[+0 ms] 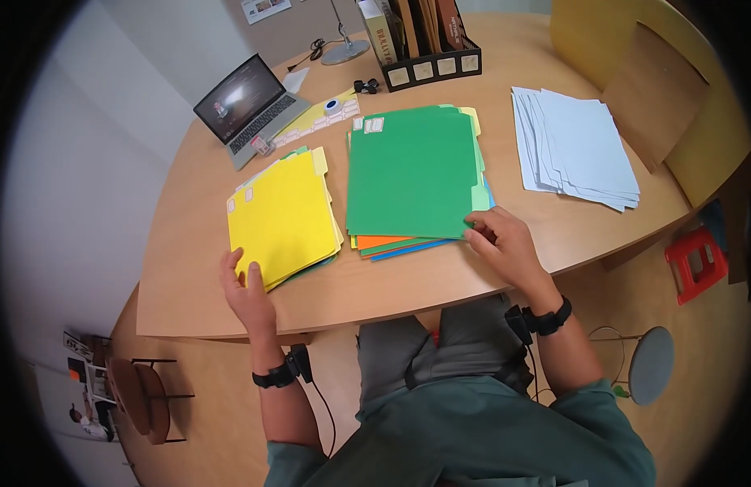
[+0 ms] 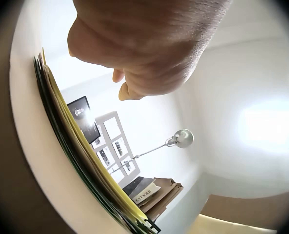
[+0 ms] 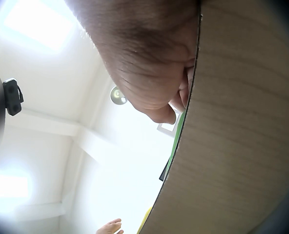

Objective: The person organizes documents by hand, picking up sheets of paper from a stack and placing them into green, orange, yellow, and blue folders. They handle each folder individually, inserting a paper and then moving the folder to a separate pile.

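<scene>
A stack of file folders topped by a yellow folder (image 1: 282, 219) lies at the left of the desk, with small labels at its upper left corner. My left hand (image 1: 248, 294) is at the stack's near left corner, fingers loosely extended and thumb over the yellow cover. To its right lies another stack, topped by a green folder (image 1: 412, 174), with orange, green and blue edges fanned out below. My right hand (image 1: 509, 247) pinches the green folder's near right corner between thumb and fingers. Most of these fingers are hidden in the right wrist view.
A laptop (image 1: 250, 101) stands open at the back left, near a label sheet (image 1: 319, 122) and a tape roll (image 1: 332, 107). A black file holder (image 1: 432, 69) with books is at the back. Pale blue sheets (image 1: 574, 146) lie at the right.
</scene>
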### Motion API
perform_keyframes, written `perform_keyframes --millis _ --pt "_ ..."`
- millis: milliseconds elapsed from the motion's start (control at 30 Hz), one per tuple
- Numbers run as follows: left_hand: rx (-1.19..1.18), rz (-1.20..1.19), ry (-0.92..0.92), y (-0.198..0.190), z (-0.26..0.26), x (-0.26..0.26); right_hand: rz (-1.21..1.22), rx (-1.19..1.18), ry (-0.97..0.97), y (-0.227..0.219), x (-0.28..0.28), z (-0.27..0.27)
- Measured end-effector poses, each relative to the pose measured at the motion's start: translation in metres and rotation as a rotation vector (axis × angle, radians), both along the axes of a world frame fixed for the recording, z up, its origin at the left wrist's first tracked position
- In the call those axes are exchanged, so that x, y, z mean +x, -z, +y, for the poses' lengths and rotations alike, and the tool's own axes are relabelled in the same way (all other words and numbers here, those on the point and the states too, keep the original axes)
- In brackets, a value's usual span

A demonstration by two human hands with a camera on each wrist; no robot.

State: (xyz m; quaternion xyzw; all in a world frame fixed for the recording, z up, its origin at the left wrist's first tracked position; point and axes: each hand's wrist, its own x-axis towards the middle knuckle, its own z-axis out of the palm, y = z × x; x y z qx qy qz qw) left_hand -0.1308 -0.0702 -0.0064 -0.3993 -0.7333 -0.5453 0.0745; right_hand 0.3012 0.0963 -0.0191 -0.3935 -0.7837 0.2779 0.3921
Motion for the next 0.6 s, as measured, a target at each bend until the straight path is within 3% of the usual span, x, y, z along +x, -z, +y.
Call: perform_keyframes --millis 33,100,133,233,300,400,600 --pt "0.000 -0.002 -0.001 -0.001 0.003 0.008 -0.002 0.000 -0.001 0.000 0.000 0.000" --pt "-0.082 -0.150 0.219 -0.007 0.010 0.032 -0.003 -0.009 -0.003 -0.001 0.000 0.000" --pt "-0.082 -0.151 0.221 -0.008 0.013 0.043 -0.004 -0.008 -0.001 -0.001 0.000 0.001" --pt "-0.241 -0.027 0.362 -0.010 0.024 0.075 0.007 -0.005 -0.004 0.000 0.000 0.000" --pt "-0.321 0.219 0.503 -0.011 0.031 0.094 0.004 -0.011 -0.004 -0.001 0.000 0.001" --pt "-0.373 0.293 0.630 -0.009 0.041 0.106 0.009 -0.012 0.000 -0.001 0.000 0.000" --pt "-0.450 0.315 0.601 -0.003 0.049 0.112 0.021 -0.032 -0.005 -0.002 0.000 -0.001"
